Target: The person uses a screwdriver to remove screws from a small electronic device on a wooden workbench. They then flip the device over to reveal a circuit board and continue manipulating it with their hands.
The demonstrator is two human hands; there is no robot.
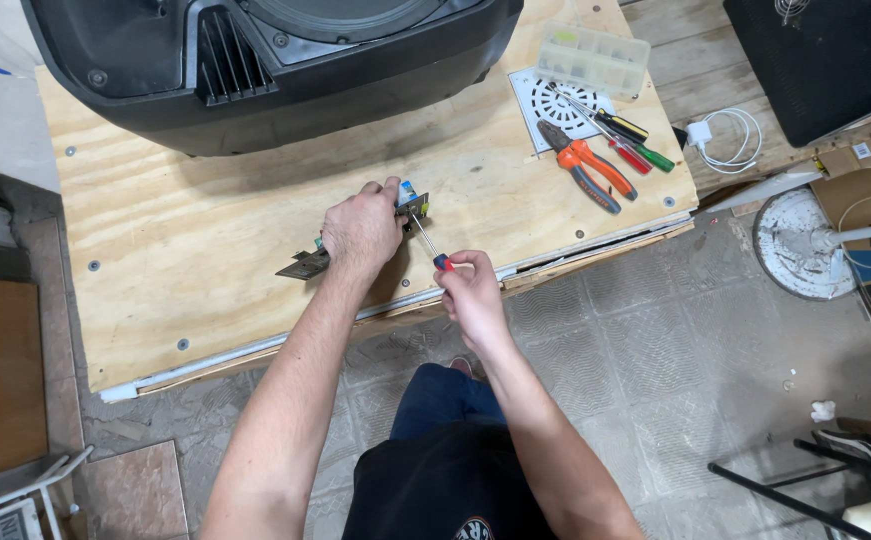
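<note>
My left hand [360, 228] presses down on a small circuit board with a dark metal plate [304, 266] on the plywood table [205, 230]. The board's far end [413, 200] shows past my fingers. My right hand [467, 288] grips a thin screwdriver [427, 243] by its red and blue handle, its tip set against the board near my left fingers.
A large black speaker cabinet [265, 60] lies across the table's far side. At the far right are orange-handled pliers [587, 166], red and green screwdrivers [630, 145], a white round grille [555, 100] and a clear parts box [595, 55]. A white charger with cable [720, 135] lies beyond.
</note>
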